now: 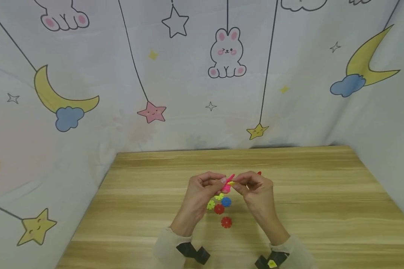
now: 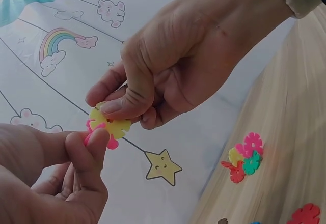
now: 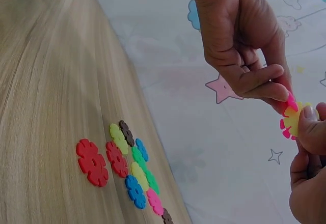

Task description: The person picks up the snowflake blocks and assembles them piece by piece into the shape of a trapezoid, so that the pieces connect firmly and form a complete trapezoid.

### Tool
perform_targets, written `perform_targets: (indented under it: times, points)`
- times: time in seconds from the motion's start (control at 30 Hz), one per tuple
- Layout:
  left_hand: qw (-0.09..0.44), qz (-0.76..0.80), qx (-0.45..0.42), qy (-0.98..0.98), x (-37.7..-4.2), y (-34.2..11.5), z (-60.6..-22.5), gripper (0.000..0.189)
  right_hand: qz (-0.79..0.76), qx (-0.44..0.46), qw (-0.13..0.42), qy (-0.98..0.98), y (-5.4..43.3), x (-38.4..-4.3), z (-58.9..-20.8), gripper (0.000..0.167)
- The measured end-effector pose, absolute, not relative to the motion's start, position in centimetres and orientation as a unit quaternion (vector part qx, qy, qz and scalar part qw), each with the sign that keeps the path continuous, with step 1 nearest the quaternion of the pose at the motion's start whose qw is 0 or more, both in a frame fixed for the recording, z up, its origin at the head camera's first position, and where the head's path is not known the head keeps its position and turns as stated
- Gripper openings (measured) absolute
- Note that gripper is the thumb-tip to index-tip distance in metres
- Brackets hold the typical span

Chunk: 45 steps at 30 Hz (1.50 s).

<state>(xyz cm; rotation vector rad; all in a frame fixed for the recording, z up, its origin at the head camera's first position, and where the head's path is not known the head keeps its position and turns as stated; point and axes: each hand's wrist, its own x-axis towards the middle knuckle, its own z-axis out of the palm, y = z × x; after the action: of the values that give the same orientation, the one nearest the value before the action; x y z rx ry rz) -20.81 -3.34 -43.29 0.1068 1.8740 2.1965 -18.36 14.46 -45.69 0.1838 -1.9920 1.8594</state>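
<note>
Above the table, both hands meet at two small notched plastic flower discs. My left hand (image 1: 203,188) pinches a pink disc (image 1: 226,188) between thumb and fingers. My right hand (image 1: 257,188) pinches a yellow disc (image 1: 231,183) by its edge. In the left wrist view the yellow disc (image 2: 119,128) overlaps the pink disc (image 2: 113,143), its face turned to the camera. The right wrist view shows the yellow disc (image 3: 291,116) in front of pink petals, close to the fingertips of both hands. The fingers hide part of each disc.
Below the hands, loose flower discs lie on the wooden table (image 1: 138,209): a red disc (image 1: 226,222), a blue disc (image 1: 226,202), and several yellow, green, pink and brown ones. A red disc (image 1: 259,173) shows behind the right hand. A printed cloth (image 1: 195,82) hangs behind the table.
</note>
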Motion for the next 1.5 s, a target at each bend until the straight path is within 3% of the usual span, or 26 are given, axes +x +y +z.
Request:
perform_targets:
  times: [0.3,0.5,0.73,1.13,1.5]
  points:
    - [0.124,0.736,0.045,0.664,-21.3,-3.7,-43.4,0.027,0.618,0.121,0.183,-0.755,15.5,-18.9,-46.0,0.019]
    - [0.115,0.728,0.045,0.674,-21.7,-4.1,-43.7,0.026,0.593,0.064,0.178,-0.783,17.7,-19.5,-45.5,0.017]
    - [0.075,0.716,0.023,0.693,-22.9,-5.8,-44.6,0.022,0.593,-0.015,0.145,-0.792,20.9,-20.2,-45.0,0.029]
    - [0.078,0.697,0.001,0.713,-24.3,-7.2,-47.0,0.025,0.54,-0.047,0.139,-0.829,23.6,-21.5,-48.3,0.03]
    - [0.014,0.625,-0.04,0.779,-25.2,-8.4,-49.4,0.02,0.512,-0.027,0.144,-0.847,24.2,-17.9,-50.5,0.021]
